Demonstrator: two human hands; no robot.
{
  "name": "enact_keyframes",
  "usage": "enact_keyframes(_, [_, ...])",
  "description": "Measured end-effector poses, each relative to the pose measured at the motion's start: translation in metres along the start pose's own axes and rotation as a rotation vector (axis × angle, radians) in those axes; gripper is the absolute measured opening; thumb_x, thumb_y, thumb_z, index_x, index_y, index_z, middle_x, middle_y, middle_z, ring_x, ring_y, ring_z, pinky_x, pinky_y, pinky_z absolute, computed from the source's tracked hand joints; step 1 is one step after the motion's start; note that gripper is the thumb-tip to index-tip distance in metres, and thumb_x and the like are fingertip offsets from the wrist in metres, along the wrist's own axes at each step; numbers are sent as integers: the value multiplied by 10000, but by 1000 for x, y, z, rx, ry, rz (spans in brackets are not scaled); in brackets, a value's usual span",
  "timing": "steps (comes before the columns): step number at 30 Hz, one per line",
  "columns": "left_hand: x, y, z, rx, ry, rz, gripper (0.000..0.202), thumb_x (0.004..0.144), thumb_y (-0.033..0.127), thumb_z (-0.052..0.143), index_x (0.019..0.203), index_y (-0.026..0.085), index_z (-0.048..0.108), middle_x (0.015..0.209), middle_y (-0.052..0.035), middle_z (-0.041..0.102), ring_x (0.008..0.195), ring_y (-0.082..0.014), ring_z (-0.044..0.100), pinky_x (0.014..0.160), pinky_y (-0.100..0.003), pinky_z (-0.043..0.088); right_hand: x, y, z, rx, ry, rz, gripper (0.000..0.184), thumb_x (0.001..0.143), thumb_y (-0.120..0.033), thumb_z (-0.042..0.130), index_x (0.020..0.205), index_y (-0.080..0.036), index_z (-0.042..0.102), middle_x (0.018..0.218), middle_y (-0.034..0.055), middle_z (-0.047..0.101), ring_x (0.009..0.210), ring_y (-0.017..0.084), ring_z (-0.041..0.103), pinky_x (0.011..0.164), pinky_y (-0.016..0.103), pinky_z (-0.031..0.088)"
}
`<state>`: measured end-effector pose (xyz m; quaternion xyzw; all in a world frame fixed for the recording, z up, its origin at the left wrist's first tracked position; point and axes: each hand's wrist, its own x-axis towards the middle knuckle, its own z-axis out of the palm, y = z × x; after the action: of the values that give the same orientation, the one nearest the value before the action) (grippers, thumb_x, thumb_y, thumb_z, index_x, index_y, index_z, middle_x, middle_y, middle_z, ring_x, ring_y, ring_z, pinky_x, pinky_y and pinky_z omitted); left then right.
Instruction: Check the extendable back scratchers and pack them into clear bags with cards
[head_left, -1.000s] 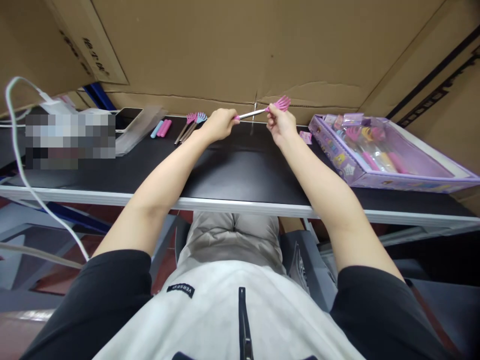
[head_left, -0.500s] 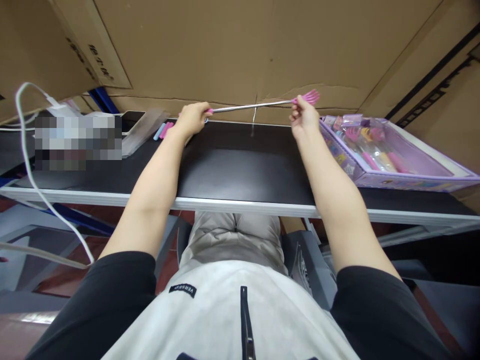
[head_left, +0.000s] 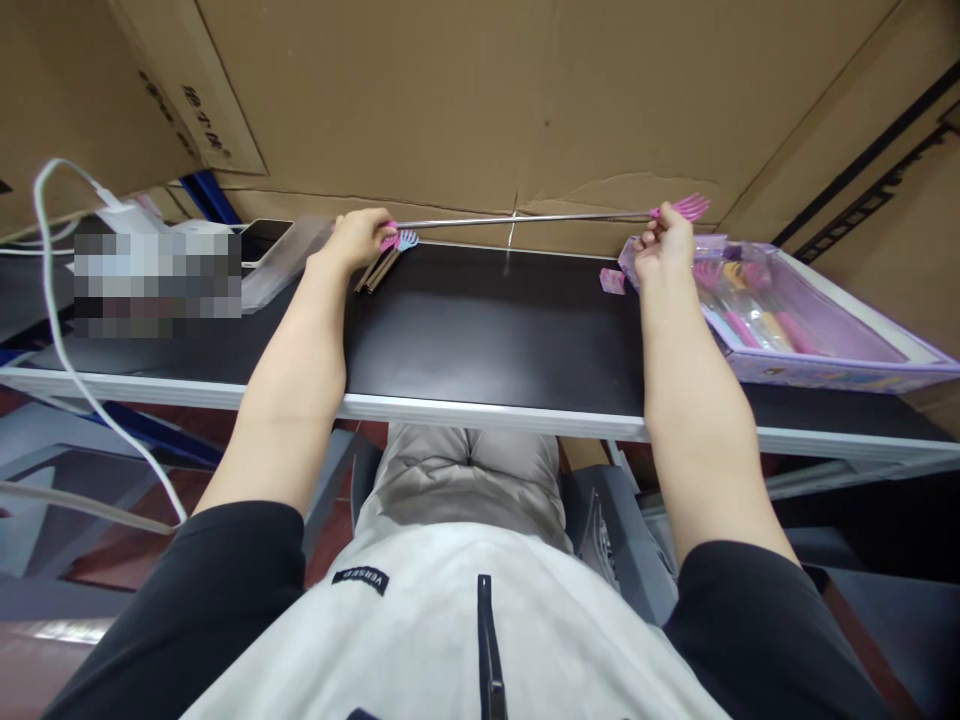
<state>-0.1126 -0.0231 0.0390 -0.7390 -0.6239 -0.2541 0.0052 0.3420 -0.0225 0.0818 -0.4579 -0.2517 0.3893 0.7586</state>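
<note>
A telescopic back scratcher (head_left: 525, 218) with a metal rod and a pink claw-shaped head stretches level above the back of the black table. My left hand (head_left: 358, 240) is closed around its handle end. At the other end, my right hand (head_left: 667, 240) pinches the rod just below the pink head, which points up and right. Beneath my left hand, more back scratchers (head_left: 382, 272) lie on the table, with a blue and a pink head showing; my hand and forearm hide their handles.
At the right stands an open purple display box (head_left: 847, 375) holding several wrapped back scratchers. A small pink piece (head_left: 612, 281) lies beside it. To the left are a clear plastic sleeve (head_left: 281, 265), a phone (head_left: 266, 242) and a white cable (head_left: 49, 270). Cardboard (head_left: 450, 110) walls the back.
My right hand has moved right with the pink head, and my left hand slightly left. The metal rod between them is now longer.
</note>
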Motion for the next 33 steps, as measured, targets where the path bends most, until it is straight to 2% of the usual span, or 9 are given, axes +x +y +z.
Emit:
enact_keyframes(5, [-4, 27, -4, 4, -48, 58, 373, 1032, 300, 496, 1258, 201, 775, 1196, -181, 810, 1165, -358, 706, 1024, -474, 524, -3, 1, 7, -23, -65, -13, 506, 1079, -243, 713, 636, -282, 473, 521, -83, 419, 575, 136, 243, 676, 353, 295])
enact_keyframes(8, [-7, 66, 5, 60, -64, 185, 401, 1062, 270, 459, 1263, 132, 778, 1241, -227, 798, 1186, -362, 726, 1016, -455, 525, -38, 21, 32, -70, -154, 50, 491, 1124, -131, 597, 656, -241, 499, 562, -89, 462, 521, 80, 286, 604, 299, 284])
enact_keyframes(11, [-8, 98, 19, 43, -55, 316, 329, 1053, 292, 523, 1218, 193, 789, 1132, -158, 819, 1158, -344, 739, 996, -435, 524, -86, 46, 57, -108, -300, 109, 452, 1086, -126, 670, 679, -241, 512, 557, -86, 477, 503, 74, 337, 538, 268, 281])
enact_keyframes(13, [-10, 107, 26, 37, -53, 361, 304, 1044, 299, 551, 1201, 201, 792, 1082, -142, 822, 1136, -346, 748, 981, -432, 525, -111, 57, 64, -77, -399, 73, 424, 1075, -115, 696, 693, -241, 562, 564, -80, 501, 503, 67, 335, 509, 256, 285])
enact_keyframes(17, [-14, 108, 29, 44, -67, 356, 289, 1062, 324, 556, 1187, 207, 789, 1085, -135, 824, 1124, -337, 759, 965, -411, 523, -121, 63, 63, -64, -386, 96, 433, 1091, -116, 666, 677, -195, 566, 551, -75, 493, 487, 37, 340, 476, 197, 268])
enact_keyframes(22, [-16, 111, 26, 60, -90, 329, 304, 1073, 329, 548, 1191, 187, 789, 1149, -171, 822, 1131, -353, 761, 977, -429, 520, -96, 72, 58, -122, -426, 56, 439, 955, -498, 872, 785, -230, 569, 619, -80, 518, 493, 51, 426, 461, 184, 319])
enact_keyframes(24, [-16, 111, 26, 43, -79, 343, 303, 1063, 326, 556, 1196, 192, 793, 1126, -162, 827, 1120, -351, 763, 975, -429, 525, -90, 75, 57, -136, -441, 48, 465, 915, -561, 891, 811, -235, 575, 641, -73, 533, 509, 60, 469, 469, 189, 338])
enact_keyframes(29, [-14, 107, 23, 4, -55, 339, 305, 1055, 326, 560, 1209, 207, 795, 1126, -142, 831, 1133, -340, 756, 992, -423, 525, -93, 75, 58, -165, -475, 23, 457, 900, -502, 912, 805, -239, 551, 655, -72, 511, 561, 86, 538, 504, 205, 370])
enact_keyframes(33, [-11, 103, 19, -43, -43, 306, 308, 1057, 312, 543, 1205, 203, 789, 1112, -137, 819, 1124, -328, 741, 1001, -422, 522, -85, 68, 62, -159, -476, 19, 408, 914, -359, 906, 771, -227, 548, 652, -77, 512, 538, 58, 452, 509, 204, 345])
